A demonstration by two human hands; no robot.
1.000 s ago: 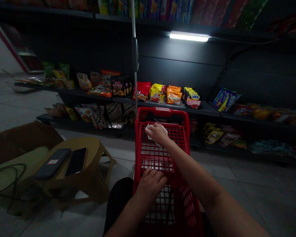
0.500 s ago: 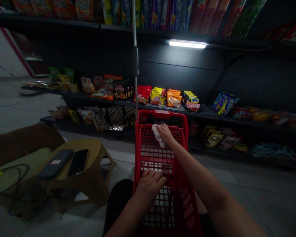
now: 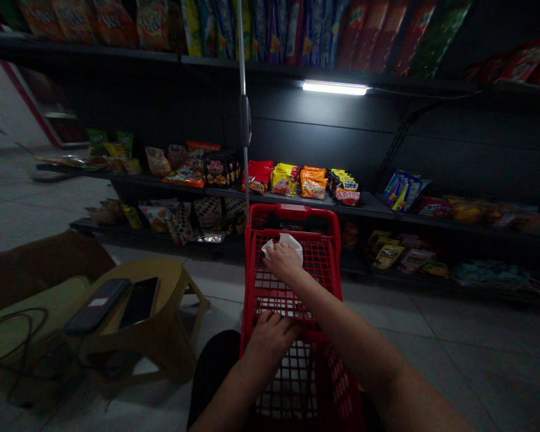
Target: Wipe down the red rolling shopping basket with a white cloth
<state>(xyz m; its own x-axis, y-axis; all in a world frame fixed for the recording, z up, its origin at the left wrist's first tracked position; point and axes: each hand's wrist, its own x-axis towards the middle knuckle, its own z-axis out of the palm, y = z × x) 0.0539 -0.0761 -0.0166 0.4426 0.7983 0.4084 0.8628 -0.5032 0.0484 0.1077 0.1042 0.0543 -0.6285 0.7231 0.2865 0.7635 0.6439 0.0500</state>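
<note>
A red plastic shopping basket [image 3: 328, 252] lies tipped in front of me, its mesh side up. My right hand [image 3: 282, 262] presses a crumpled white cloth [image 3: 287, 242] against the mesh near the basket's far end, fingers closed over it. Closer to me, my left hand [image 3: 270, 337] grips the near rim of the basket with fingers curled into the mesh.
A tan plastic stool [image 3: 162, 312] at left carries two dark phones [image 3: 117, 303]. A brown cushion with a cable [image 3: 9, 336] lies further left. Dark shelves [image 3: 373, 207] of snack packets [image 3: 297, 180] run across the back. A metal pole [image 3: 243, 120] rises behind the basket.
My right hand with the cloth moved right and then back left over the far mesh. The left hand kept its grip. The view tilted up slightly.
</note>
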